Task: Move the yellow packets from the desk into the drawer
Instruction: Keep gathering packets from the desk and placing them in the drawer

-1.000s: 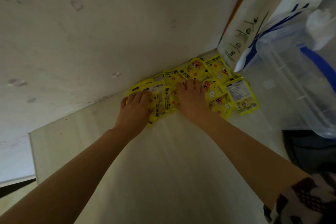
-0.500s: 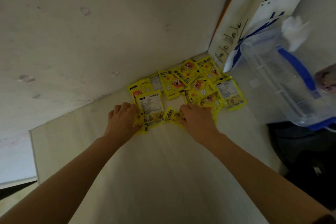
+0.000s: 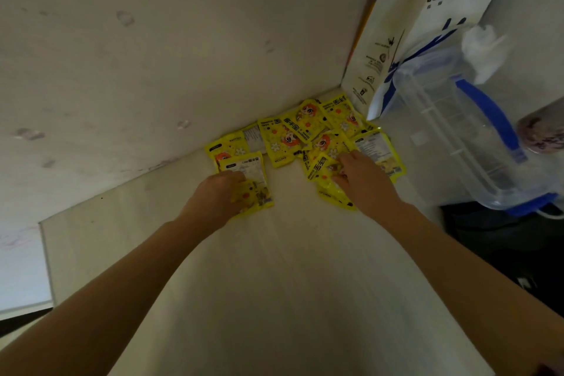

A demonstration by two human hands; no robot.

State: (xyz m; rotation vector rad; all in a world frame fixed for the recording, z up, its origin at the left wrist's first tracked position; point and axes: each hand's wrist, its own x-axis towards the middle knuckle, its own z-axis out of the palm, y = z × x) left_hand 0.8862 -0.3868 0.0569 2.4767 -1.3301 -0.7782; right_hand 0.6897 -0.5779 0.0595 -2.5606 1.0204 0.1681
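- The packets (image 3: 290,139) are bright yellow, printed with an orange-haired cartoon face, white flowers and black lettering; some show a pale label panel of small print.
- The desk (image 3: 274,284) is pale cream with a faint wood grain.
- The wall (image 3: 168,40) is off-white with grey smudges.
- The bag (image 3: 427,24) is white with blue lettering and blue streaks.
- The jug (image 3: 457,143) is clear with a blue handle and blue base.

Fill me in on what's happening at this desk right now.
A person is gathering yellow packets heaped in the desk's back corner, beside a white coffee bag and a clear plastic jug. The left hand grips a packet at the pile's near-left edge; the right hand grips packets on its near-right side. No drawer is in view, so nothing looks stowed yet.
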